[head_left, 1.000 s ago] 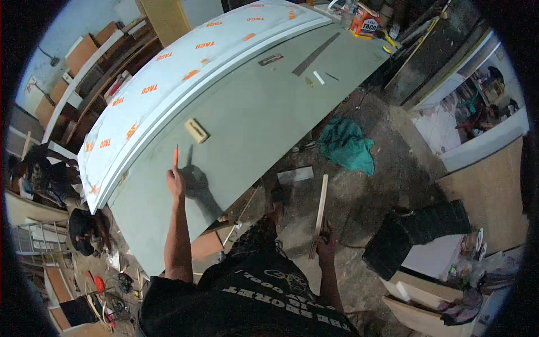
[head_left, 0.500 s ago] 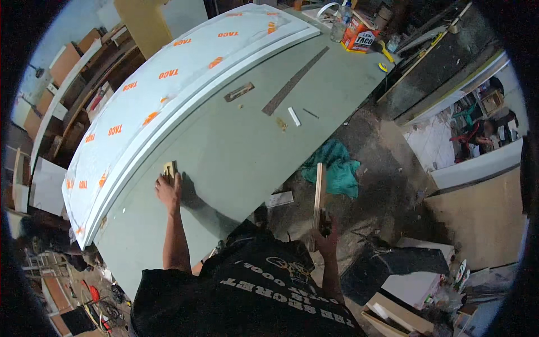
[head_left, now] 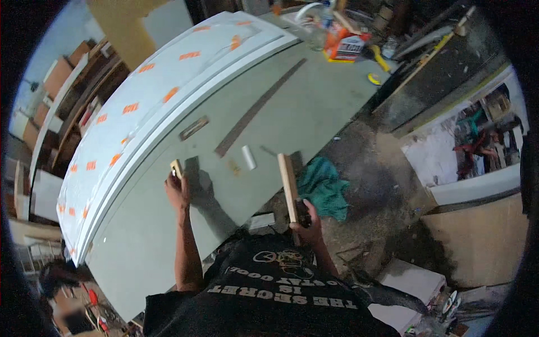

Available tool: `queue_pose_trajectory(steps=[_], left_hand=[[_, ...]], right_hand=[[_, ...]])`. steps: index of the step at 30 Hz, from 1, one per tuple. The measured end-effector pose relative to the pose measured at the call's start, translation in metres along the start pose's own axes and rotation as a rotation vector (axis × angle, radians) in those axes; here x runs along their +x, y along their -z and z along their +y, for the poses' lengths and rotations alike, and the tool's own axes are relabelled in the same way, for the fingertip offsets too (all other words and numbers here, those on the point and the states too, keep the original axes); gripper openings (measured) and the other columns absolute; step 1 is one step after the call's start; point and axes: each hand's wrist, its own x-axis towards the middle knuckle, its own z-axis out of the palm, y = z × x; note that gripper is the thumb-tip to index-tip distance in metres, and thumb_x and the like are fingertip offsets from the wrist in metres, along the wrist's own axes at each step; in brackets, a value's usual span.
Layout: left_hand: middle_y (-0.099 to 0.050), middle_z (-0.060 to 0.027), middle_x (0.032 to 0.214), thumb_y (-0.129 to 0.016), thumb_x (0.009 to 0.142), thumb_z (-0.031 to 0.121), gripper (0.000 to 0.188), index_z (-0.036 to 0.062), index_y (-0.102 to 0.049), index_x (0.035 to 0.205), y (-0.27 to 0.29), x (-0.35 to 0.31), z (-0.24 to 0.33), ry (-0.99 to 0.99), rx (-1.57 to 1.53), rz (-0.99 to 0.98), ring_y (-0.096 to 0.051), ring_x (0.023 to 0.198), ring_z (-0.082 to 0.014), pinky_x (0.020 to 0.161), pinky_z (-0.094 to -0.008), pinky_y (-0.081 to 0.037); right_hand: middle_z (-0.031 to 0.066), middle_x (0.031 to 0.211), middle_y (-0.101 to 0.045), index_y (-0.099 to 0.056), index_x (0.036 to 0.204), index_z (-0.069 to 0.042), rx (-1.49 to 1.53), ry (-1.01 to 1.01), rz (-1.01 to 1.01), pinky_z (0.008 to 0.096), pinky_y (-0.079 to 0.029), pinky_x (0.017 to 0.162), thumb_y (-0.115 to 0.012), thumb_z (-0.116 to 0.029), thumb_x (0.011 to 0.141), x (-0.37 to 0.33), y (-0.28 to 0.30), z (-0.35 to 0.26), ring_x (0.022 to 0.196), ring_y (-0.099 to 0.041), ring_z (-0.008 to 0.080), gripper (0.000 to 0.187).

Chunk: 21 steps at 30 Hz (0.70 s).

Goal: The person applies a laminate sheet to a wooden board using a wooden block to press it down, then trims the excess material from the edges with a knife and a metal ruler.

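My left hand (head_left: pixel 178 194) is closed around a small pale wooden block (head_left: pixel 177 168), over the grey-green sheet (head_left: pixel 163 253) on the worktable. Its shadow falls on the sheet beside it. My right hand (head_left: pixel 307 219) grips a long, straight wooden bar (head_left: pixel 287 185) by its lower part, near the sheet's front edge. A dark part, partly covered by my fingers, shows alongside the bar. On the sheet lie a white stick (head_left: pixel 249 158), a narrow dark strip (head_left: pixel 261 106) and a small brown rectangular piece (head_left: pixel 194 128).
A curved white panel (head_left: pixel 140 109) in printed film runs along the far left. A red and white can (head_left: pixel 343 46) and a yellow-handled tool (head_left: pixel 380 58) stand or lie at the back right. Beside the table, a green cloth (head_left: pixel 324 188) lies on the littered floor.
The view has shifted, so the table things appear further left and lower. My right hand has brought the bar left and up toward the sheet. My left hand has moved farther along the sheet.
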Motion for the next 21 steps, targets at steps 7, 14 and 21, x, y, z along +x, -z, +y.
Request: queue_pose_trajectory(steps=[7,14,21], left_hand=[[-0.059,-0.0194,0.105,-0.07,0.09,0.031,0.054,-0.0034,-0.055,0.129,-0.137,-0.025,0.116,-0.163,-0.041,-0.121,-0.062,0.091,-0.0297,0.081,-0.0402,-0.05],[-0.057,-0.0193,0.114,-0.07,0.089,0.031,0.057,-0.001,-0.052,0.133,-0.278,-0.032,0.223,-0.127,-0.204,-0.451,-0.061,0.105,-0.0325,0.09,-0.0401,-0.049],[-0.053,-0.0214,0.124,-0.073,0.081,0.038,0.069,-0.0001,-0.05,0.134,-0.326,-0.04,0.219,-0.481,0.233,-0.413,-0.053,0.114,-0.0405,0.097,-0.05,-0.044]], right_hand=[[0.0203,0.143,-0.045,-0.033,0.15,-0.005,-0.035,-0.037,-0.069,0.0478,-0.042,0.107,-0.08,-0.054,0.074,0.086,0.149,-0.003,0.13,-0.049,0.0336,0.101],[0.0177,0.137,-0.05,-0.036,0.149,-0.008,-0.293,-0.07,0.158,0.0441,-0.05,0.095,-0.081,-0.032,0.08,0.157,0.269,0.03,0.119,-0.057,0.0298,0.085],[0.0142,0.123,-0.06,-0.045,0.138,-0.004,0.04,-0.225,0.542,0.0415,-0.053,0.093,-0.078,-0.012,0.082,0.112,0.294,0.119,0.114,-0.06,0.0277,0.066]])
